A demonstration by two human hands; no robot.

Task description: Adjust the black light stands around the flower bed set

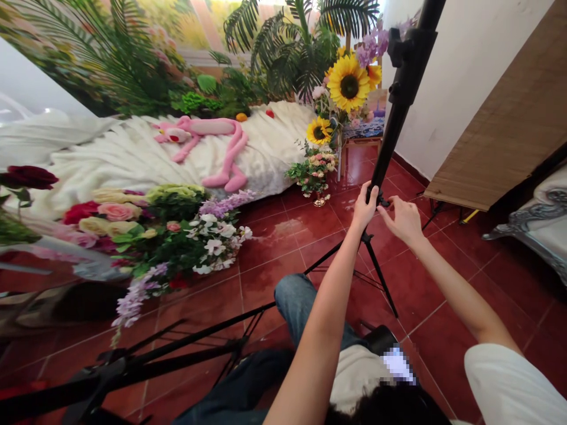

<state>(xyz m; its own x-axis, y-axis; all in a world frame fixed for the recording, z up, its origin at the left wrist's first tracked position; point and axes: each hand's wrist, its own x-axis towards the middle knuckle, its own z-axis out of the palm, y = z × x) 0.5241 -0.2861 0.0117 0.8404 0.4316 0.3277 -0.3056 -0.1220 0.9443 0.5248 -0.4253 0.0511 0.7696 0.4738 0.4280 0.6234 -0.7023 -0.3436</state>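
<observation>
A black light stand (387, 144) rises at a slant on the right, its tripod legs (381, 276) spread on the red floor. My left hand (365, 205) is wrapped around its pole, at the collar low on the shaft. From the right, my right hand (404, 219) reaches to the small black knob (383, 202) on that collar, thumb and forefinger at either side of it. Its other fingers are loosely bent. Farther up the pole sits a second collar with a knob (398, 48).
A second black stand (186, 354) lies low across the lower left. Artificial flowers (177, 230) crowd the left foreground. Behind, a pink plush toy (212, 133) rests on a white fur cover (274, 153). Sunflowers (349, 85), a brown backdrop (496, 118) and an ornate seat (531, 230) stand around.
</observation>
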